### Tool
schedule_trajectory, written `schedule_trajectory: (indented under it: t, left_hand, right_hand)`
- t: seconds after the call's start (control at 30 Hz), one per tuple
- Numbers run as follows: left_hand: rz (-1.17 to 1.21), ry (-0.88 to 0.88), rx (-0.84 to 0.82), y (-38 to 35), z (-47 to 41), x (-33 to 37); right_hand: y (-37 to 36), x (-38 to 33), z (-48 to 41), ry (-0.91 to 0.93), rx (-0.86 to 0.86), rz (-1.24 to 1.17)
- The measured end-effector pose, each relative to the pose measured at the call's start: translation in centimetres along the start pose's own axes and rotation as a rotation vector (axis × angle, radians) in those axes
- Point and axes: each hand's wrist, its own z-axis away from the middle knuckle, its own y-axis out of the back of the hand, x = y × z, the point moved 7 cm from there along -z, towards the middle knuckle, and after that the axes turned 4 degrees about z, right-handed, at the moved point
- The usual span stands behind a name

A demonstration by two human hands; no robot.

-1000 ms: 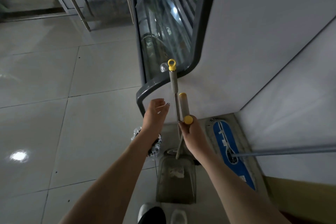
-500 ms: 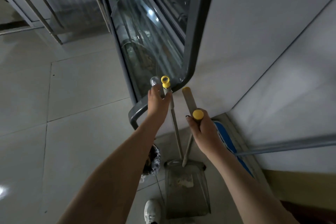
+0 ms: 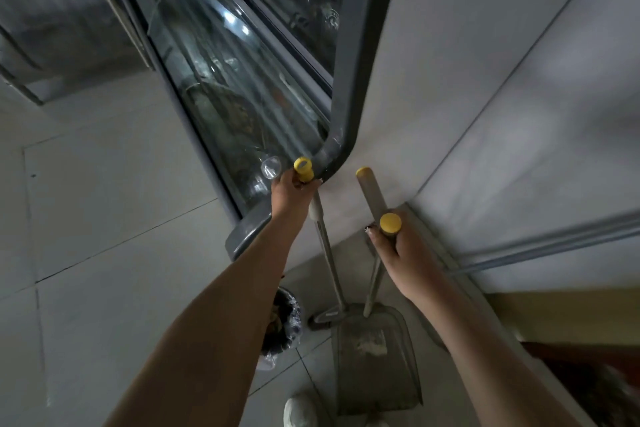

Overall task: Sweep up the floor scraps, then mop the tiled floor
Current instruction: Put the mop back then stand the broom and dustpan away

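Note:
My left hand is closed around the top of the broom handle, just under its yellow cap. The thin metal handle runs down to the broom head, barely visible beside the pan. My right hand grips the dustpan handle below its yellow cap. The grey dustpan rests on the tiled floor near my white shoe, with pale scraps lying inside it. A second yellow-tipped grey stick leans against the wall behind my right hand.
A small bin lined with a plastic bag stands left of the dustpan, partly behind my left forearm. A glass display case with a dark grey frame rises ahead. A metal mop pole crosses the white wall at right.
My left hand reached up and closed on the broom handle's top. The view has swung toward the case and wall; the blue mop head is out of sight now.

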Motion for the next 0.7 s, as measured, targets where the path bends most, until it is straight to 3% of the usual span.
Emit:
schedule_trajectory:
  t: [0.27, 0.47, 0.7]
  left_hand:
    - [0.012, -0.026, -0.057, -1.6, 1.2, 0.3]
    - [0.001, 0.051, -0.18, -2.8, 4.5, -0.9]
    - [-0.03, -0.063, -0.289, -3.9, 9.7, 0.4]
  right_hand:
    - [0.3, 1.1, 1.3, -0.035, 0.021, 0.065]
    - [2.1, 1.9, 2.7, -0.067, 0.041, 0.106]
    - [6.1, 0.5, 3.3, -0.092, -0.052, 0.076]
